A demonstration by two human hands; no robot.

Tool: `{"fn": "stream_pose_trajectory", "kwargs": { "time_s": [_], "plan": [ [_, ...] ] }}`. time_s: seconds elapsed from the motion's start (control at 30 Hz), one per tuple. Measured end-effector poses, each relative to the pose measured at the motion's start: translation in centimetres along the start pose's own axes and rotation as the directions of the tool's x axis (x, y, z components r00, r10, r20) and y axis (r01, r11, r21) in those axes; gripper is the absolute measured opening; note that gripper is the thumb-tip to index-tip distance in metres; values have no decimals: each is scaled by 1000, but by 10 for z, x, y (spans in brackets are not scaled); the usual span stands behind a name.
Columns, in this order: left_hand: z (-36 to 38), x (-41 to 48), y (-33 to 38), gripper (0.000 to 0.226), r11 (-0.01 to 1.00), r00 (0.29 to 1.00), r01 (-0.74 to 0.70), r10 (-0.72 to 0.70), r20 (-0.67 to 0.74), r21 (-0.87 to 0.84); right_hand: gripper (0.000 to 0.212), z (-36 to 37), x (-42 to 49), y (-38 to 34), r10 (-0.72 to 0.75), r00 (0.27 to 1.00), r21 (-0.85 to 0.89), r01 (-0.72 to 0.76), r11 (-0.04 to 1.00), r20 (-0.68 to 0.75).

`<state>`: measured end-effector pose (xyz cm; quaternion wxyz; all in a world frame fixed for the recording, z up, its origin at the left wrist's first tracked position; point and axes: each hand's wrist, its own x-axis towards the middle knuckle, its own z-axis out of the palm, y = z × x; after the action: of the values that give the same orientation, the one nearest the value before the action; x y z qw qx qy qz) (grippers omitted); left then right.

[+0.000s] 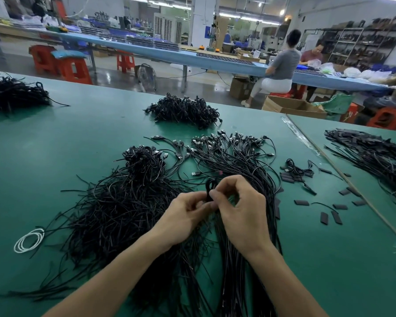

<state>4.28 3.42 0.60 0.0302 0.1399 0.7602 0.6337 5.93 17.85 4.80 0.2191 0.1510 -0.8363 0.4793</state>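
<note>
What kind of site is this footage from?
Likely a cable-assembly workshop: heaps of black USB cables on the green worktable, left hand and right hand pinching a looped cable, workers at a long blue bench.

text: none legible | labels: none | signs: none

On the table (78, 138), the fanned cable bundle (236, 156) is serving as the reference. A heap of loose strands (114, 213) is lying against its left side, and a wire ring (29, 240) is sitting alone further left. A tied-cable pile (183, 109) is resting behind the bundle, well apart. To its right, sleeve pieces (325, 217) are lying scattered, with a flat stack (375, 154) beyond them. Over its near part, the left hand (183, 216) and right hand (240, 209) are pinching a cable loop (209, 186).
</note>
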Motion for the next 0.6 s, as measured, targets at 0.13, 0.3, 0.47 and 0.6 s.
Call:
{"fn": "stream_pose_trajectory", "kwargs": {
  "time_s": [0.13,0.3,0.47,0.6],
  "plan": [
    [4,-1,4,19,983,996,-43,28,-89,-180,17,9,-5,3,283,959,458,-263,849,25],
    [-5,-1,12,48,789,997,-52,11,-71,-612,17,14,-12,8,450,839,718,-513,470,304],
    [-6,-4,16,51,763,997,-49,-5,-81,-644,17,10,-11,12,441,829,657,-547,518,343],
    [-2,-8,16,46,860,992,-124,104,-66,-495,9,6,-6,11,370,879,594,-477,648,302]
  ]
}}
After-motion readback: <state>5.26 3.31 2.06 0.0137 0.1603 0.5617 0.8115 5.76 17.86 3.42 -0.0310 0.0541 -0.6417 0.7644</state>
